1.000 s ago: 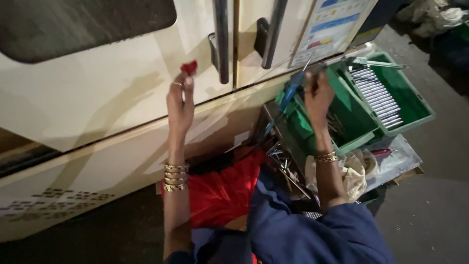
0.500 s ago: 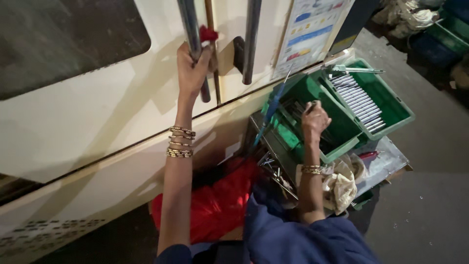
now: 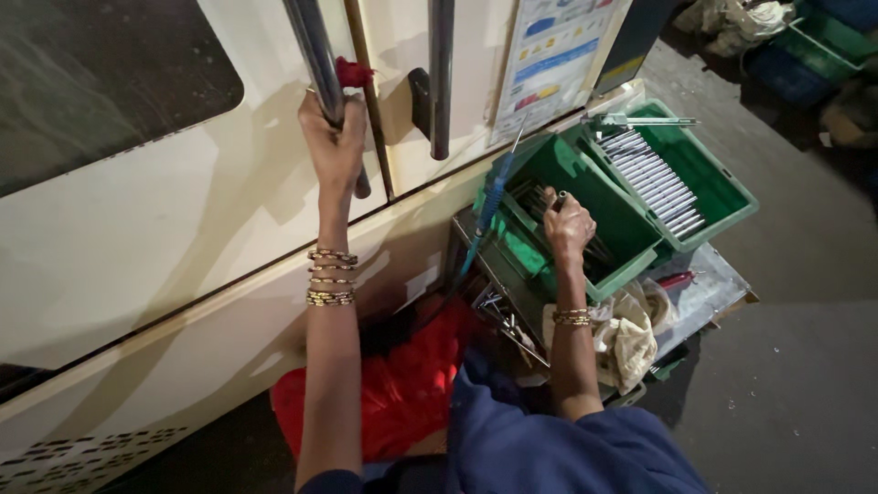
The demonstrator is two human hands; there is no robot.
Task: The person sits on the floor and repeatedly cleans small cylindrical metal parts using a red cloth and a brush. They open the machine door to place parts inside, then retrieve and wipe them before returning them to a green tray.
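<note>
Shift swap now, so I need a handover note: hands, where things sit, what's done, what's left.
Left hand: closed around the vertical metal door handle of the cream machine door, beside a bit of red cloth.
Right hand: over the near green bin, gripping a small dark metal piece; what kind cannot be told.
Far green bin holds a row of silver rods. A blue-handled tool leans at the near bin's left edge.
Done: handle gripped, piece in hand.
Left: the door looks shut; the piece is not yet placed anywhere.
</note>
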